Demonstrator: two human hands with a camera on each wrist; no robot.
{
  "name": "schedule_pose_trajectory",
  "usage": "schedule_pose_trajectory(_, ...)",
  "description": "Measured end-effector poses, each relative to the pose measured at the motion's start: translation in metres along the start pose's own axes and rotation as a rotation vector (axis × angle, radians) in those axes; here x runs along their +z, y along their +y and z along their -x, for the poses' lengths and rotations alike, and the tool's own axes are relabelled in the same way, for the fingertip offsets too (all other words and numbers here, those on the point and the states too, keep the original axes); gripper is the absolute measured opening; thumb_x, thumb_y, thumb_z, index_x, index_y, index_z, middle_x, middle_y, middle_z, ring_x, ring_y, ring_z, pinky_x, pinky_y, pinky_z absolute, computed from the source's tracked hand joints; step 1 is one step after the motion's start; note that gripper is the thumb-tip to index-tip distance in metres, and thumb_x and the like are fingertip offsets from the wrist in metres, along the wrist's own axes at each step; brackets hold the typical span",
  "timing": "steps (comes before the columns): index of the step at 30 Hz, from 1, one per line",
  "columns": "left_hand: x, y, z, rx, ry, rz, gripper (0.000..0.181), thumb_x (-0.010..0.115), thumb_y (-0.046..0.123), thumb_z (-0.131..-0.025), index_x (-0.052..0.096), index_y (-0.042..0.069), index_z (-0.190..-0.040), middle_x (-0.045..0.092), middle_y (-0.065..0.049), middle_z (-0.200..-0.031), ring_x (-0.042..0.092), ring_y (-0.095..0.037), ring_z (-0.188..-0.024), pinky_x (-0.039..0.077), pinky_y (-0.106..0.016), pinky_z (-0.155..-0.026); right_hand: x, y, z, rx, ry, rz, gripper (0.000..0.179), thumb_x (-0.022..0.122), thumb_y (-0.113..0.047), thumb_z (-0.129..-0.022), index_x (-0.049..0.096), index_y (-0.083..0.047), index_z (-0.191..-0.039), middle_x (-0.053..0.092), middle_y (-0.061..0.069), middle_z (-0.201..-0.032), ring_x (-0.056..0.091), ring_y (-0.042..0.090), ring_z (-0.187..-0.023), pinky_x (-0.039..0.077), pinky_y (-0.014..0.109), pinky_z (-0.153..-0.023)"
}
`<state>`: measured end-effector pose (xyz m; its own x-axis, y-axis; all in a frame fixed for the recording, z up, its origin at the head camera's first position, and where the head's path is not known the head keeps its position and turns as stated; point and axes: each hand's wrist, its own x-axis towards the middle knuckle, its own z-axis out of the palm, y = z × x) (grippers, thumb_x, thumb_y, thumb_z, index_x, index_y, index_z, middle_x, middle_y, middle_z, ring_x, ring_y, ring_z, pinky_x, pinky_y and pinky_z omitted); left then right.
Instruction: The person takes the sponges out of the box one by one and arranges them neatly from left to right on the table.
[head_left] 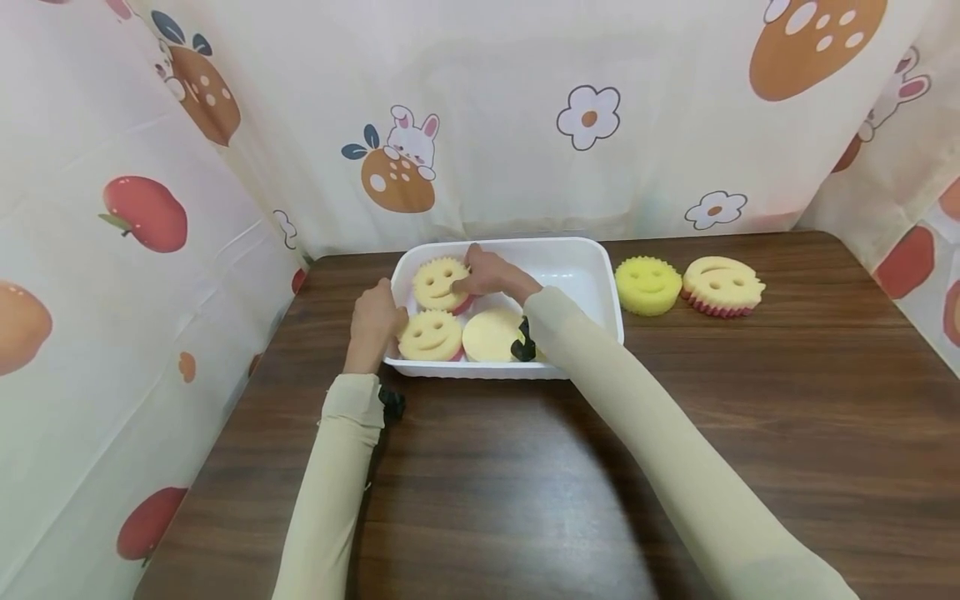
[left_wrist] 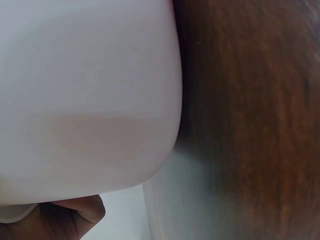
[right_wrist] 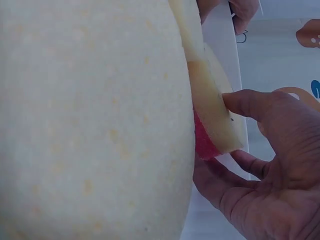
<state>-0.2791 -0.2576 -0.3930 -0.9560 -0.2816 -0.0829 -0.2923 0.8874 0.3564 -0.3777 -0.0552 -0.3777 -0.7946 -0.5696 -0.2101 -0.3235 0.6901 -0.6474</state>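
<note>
We see the right hand (head_left: 495, 273) pinching a smiling sponge (head_left: 435, 282) between thumb and fingers, in the back left corner of the white tray (head_left: 573, 283). The left hand (head_left: 373, 321) grips the tray's left edge, its thumb over the rim (we cannot tell whether it touches the second smiling sponge (head_left: 431, 337) just beside it). That one lies at the front left, next to a plain round sponge (head_left: 489, 335). Outside, right of the tray on the brown table (head_left: 480, 475), we find a yellow sponge (head_left: 648, 287) and a pale, red-based sponge (head_left: 722, 287).
</note>
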Motion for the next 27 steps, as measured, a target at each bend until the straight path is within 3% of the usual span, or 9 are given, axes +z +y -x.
schedule_pose_trajectory(9, 0.002, -0.002, 0.0, 0.003, -0.013, 0.011, 0.049, 0.054, 0.016, -0.093, 0.043, -0.003, -0.137, 0.061, -0.027, -0.124, 0.062, -0.037, -0.104, 0.053, -0.051, -0.094, -0.006, -0.001, 0.007, 0.028, 0.041, -0.057, 0.06, 0.067, -0.034, -0.091, 0.038, -0.002, -0.133, 0.056, 0.016, -0.124, 0.053, 0.028, -0.116, 0.044, 0.04, -0.108)
schedule_pose_trajectory(17, 0.0, -0.005, -0.001, 0.044, 0.044, 0.001, 0.046, 0.055, 0.016, -0.091, 0.046, -0.004, -0.132, 0.063, -0.029, -0.119, 0.064, -0.041, -0.105, 0.053, -0.053, -0.092, -0.009, -0.002, 0.012, -0.004, 0.072, -0.072, 0.055, 0.064, -0.033, -0.091, 0.039, -0.002, -0.13, 0.058, 0.015, -0.118, 0.054, 0.026, -0.11, 0.046, 0.038, -0.102)
schedule_pose_trajectory(27, 0.002, -0.005, 0.0, 0.032, 0.024, 0.01, 0.047, 0.055, 0.018, -0.093, 0.046, -0.003, -0.133, 0.062, -0.028, -0.122, 0.062, -0.04, -0.105, 0.052, -0.054, -0.094, -0.017, 0.0, 0.022, 0.05, 0.075, -0.213, 0.052, 0.064, -0.03, -0.091, 0.04, -0.004, -0.13, 0.061, 0.013, -0.116, 0.064, 0.021, -0.099, 0.049, 0.028, -0.089)
